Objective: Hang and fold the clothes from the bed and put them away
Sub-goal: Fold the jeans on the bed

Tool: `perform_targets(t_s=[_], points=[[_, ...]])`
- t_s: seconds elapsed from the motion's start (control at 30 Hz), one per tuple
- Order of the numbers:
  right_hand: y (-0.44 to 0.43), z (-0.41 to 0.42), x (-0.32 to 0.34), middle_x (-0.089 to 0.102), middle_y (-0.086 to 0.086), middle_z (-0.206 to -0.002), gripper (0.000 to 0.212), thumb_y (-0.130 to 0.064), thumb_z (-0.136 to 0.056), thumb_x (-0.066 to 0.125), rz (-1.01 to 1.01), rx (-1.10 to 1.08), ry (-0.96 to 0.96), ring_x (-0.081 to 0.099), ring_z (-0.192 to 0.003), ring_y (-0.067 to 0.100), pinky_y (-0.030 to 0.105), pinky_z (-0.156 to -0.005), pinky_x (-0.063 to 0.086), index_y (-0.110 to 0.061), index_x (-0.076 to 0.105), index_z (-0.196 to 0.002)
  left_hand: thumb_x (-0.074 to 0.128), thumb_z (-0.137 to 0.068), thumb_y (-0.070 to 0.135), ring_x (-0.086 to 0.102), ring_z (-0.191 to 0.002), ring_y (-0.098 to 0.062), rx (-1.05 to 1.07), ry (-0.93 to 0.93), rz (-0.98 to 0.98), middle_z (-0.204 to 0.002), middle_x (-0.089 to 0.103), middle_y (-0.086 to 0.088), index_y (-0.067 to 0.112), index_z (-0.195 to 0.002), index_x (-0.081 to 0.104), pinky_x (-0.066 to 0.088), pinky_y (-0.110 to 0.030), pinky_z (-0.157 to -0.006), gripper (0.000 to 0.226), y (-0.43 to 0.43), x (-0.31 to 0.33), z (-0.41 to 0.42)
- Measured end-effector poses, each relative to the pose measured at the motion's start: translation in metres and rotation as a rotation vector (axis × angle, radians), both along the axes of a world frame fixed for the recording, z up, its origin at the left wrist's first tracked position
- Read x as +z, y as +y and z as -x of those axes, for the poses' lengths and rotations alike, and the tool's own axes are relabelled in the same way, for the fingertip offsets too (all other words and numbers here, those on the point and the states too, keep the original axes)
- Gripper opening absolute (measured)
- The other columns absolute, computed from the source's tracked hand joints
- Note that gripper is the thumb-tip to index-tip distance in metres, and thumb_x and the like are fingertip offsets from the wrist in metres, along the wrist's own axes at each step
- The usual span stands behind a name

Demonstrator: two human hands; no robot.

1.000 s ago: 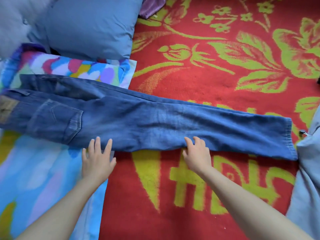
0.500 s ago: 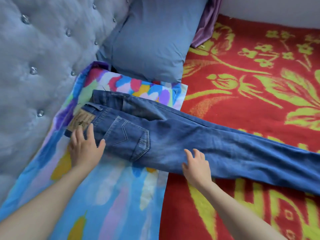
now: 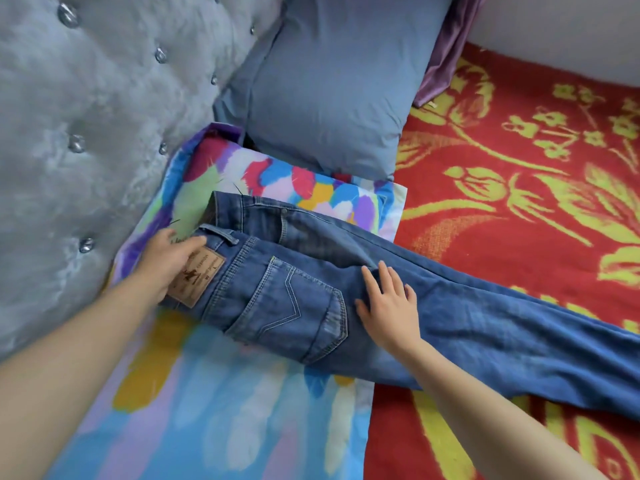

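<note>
I see the jeans (image 3: 485, 323) across mid-frame, waist at centre left on the colourful sheet (image 3: 214, 410), legs running off the right edge. My left hand (image 3: 166, 263) pinches the waistband, thumb on top; my right hand (image 3: 389, 306) lies flat on the denim, fingers straight.

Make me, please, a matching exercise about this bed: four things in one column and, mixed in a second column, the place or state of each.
Column one:
1. jeans
2. pillow
3. left hand
4. right hand

Column two:
A. lies flat, fingers straight, beside the back pocket
B. plain blue-grey, beyond the waistband
C. stretched out long, one leg on the other
D. grips the waistband at the leather patch

Pairs: 1-C, 2-B, 3-D, 4-A.
</note>
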State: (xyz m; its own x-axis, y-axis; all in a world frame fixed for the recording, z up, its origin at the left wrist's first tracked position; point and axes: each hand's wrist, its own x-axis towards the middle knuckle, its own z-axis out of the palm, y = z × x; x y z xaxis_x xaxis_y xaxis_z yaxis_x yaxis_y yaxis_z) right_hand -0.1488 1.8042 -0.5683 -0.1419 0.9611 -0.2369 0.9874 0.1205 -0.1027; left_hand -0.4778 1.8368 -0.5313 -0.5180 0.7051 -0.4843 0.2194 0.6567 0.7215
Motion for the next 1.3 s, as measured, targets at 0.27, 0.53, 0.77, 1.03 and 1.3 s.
perform_targets(t_s=[0.27,0.53,0.77,1.03,1.3], points=[[0.031,-0.006,-0.002,0.058,0.012,-0.119,0.059,-0.054,-0.09,0.047,-0.054,0.037,-0.223,0.049,-0.112,0.031,0.04,-0.085,0.034,-0.012,0.048,-0.132,0.054,-0.089,-0.004,0.059,-0.059,-0.003,-0.389,-0.041,-0.199,-0.071,0.067,0.008,0.01,-0.101,0.07,0.049,-0.021,-0.066,0.024,0.018,0.026,0.019],[0.106,0.006,0.03,0.045,0.019,-0.132,0.035,-0.028,-0.096,0.044,-0.319,-0.269,0.032,0.034,-0.128,0.036,0.045,-0.098,0.021,-0.007,0.05,-0.124,0.047,-0.084,0.011,0.054,-0.077,-0.025,-0.007,0.513,-0.449,-0.085,0.06,-0.016,0.004,-0.097,0.066,0.036,-0.031,-0.063,0.024,0.07,0.04,-0.001],[0.048,0.014,-0.007,0.014,0.016,-0.156,0.053,-0.037,-0.097,0.042,-0.169,-0.291,0.11,0.008,-0.144,0.03,0.049,-0.111,0.013,-0.022,0.03,-0.146,0.042,-0.083,0.012,0.031,-0.127,-0.053,-0.315,0.86,-0.386,-0.14,0.033,-0.034,0.006,-0.138,0.034,0.028,-0.059,-0.1,0.056,0.038,0.007,-0.042],[0.022,0.005,-0.052,-0.007,0.0,-0.159,0.058,-0.06,-0.093,0.027,0.313,-0.317,0.259,-0.009,-0.145,0.022,0.054,-0.112,0.002,-0.048,0.004,-0.146,0.025,-0.09,0.066,-0.012,-0.141,-0.043,-0.82,0.829,0.215,-0.156,-0.018,-0.017,0.05,-0.145,-0.002,-0.001,-0.051,-0.115,0.064,-0.006,-0.07,-0.093],[-0.028,-0.067,-0.051,0.007,0.002,-0.159,0.053,-0.052,-0.097,0.028,0.185,-0.259,0.078,0.001,-0.146,0.018,0.04,-0.115,0.004,-0.039,0.018,-0.148,0.022,-0.086,0.072,-0.014,-0.141,-0.042,-0.916,0.766,0.386,-0.155,-0.021,-0.014,0.056,-0.141,-0.009,-0.001,-0.049,-0.114,0.065,0.014,-0.068,-0.085]])
